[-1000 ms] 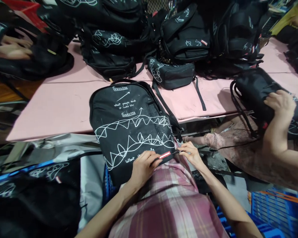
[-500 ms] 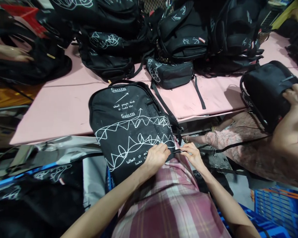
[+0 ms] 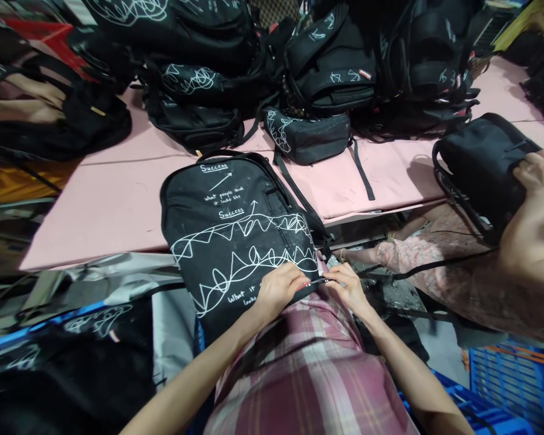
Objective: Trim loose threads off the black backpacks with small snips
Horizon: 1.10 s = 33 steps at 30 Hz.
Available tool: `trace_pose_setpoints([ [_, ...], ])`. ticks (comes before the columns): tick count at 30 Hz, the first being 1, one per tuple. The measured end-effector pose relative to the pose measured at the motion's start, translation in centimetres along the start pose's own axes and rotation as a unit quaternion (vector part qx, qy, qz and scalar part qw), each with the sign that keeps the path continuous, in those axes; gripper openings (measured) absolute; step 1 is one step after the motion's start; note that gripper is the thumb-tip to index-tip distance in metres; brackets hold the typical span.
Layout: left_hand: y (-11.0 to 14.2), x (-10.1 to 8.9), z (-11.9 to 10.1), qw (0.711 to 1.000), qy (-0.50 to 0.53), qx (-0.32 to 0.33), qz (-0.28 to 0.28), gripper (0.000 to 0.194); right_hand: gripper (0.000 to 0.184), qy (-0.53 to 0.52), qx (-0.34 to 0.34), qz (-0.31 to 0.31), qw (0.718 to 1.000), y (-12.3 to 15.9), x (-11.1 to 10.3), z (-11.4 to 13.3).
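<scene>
A black backpack (image 3: 236, 235) with white "Success" lettering and looping scribbles leans from the pink table's edge onto my lap. My left hand (image 3: 281, 290) is closed at its lower right edge, with thumb and fingers pinching the fabric there. In my right hand (image 3: 347, 285) is a slim tool (image 3: 320, 280) with a thin metallic tip, too small to name for certain. Its tip points left toward my left fingertips, close against the bag's edge. The palm sides of both hands are hidden.
Black backpacks (image 3: 199, 115) are piled along the back of the pink table (image 3: 104, 205). A co-worker's hand (image 3: 539, 175) rests on a backpack (image 3: 485, 163) at right; another person's hands (image 3: 45, 96) work at left. Blue crates (image 3: 517, 374) stand below.
My hands have come slightly lower, and the left has shifted a little left. More of the tool's metallic part shows between them. At far left, a second hand of the other person has appeared.
</scene>
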<state>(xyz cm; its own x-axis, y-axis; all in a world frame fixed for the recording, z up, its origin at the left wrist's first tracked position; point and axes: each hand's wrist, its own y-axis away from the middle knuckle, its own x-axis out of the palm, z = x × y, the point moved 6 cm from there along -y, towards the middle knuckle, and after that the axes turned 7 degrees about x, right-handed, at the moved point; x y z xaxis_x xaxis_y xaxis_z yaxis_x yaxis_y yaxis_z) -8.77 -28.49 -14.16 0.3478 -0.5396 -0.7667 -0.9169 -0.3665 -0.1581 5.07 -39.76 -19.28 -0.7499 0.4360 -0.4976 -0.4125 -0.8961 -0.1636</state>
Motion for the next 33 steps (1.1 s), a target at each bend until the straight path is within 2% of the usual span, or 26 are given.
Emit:
trace_pose_setpoints([
  [4,0.8,0.2,-1.2,0.985,-0.138,0.102,-0.021,0.022,0.019,0.011,-0.005,0.003,1.0,0.1,0.0,0.2],
  [8,0.6,0.6,-2.0,0.966,-0.209,0.151,-0.016,0.02,0.019,0.013,-0.016,0.001,1.0,0.2,-0.1,0.7],
  [11,0.2,1.0,-2.2,0.96,-0.221,0.168,-0.026,0.02,0.019,0.015,-0.023,-0.001,1.0,0.1,-0.2,1.0],
  [15,-0.2,1.5,-1.6,0.974,-0.184,0.126,-0.044,0.022,0.019,0.015,-0.029,-0.004,0.999,0.0,-0.3,1.2],
  [21,-0.6,2.2,-1.1,0.99,-0.131,0.04,-0.031,0.026,0.017,-0.004,-0.013,-0.016,1.0,0.1,0.1,0.9],
  [23,-0.8,1.7,-0.7,0.997,-0.078,0.007,-0.011,0.028,0.017,-0.017,0.003,-0.018,1.0,0.2,0.0,0.5],
  [27,0.3,-0.3,0.3,0.995,0.054,-0.011,0.077,0.04,0.018,-0.039,0.018,-0.011,0.999,0.3,-0.2,-0.2],
  [29,1.8,-2.0,1.3,0.998,0.025,-0.011,0.059,0.038,0.019,-0.046,0.013,-0.008,0.999,0.3,-0.2,-0.4],
  [31,3.6,-3.5,2.0,0.998,-0.058,-0.006,-0.002,0.024,0.018,-0.052,0.007,-0.004,0.999,0.1,0.0,-0.5],
  [33,4.9,-3.6,1.9,0.991,-0.132,0.01,-0.027,0.022,0.017,-0.055,-0.002,0.005,0.998,-0.2,0.4,-0.4],
])
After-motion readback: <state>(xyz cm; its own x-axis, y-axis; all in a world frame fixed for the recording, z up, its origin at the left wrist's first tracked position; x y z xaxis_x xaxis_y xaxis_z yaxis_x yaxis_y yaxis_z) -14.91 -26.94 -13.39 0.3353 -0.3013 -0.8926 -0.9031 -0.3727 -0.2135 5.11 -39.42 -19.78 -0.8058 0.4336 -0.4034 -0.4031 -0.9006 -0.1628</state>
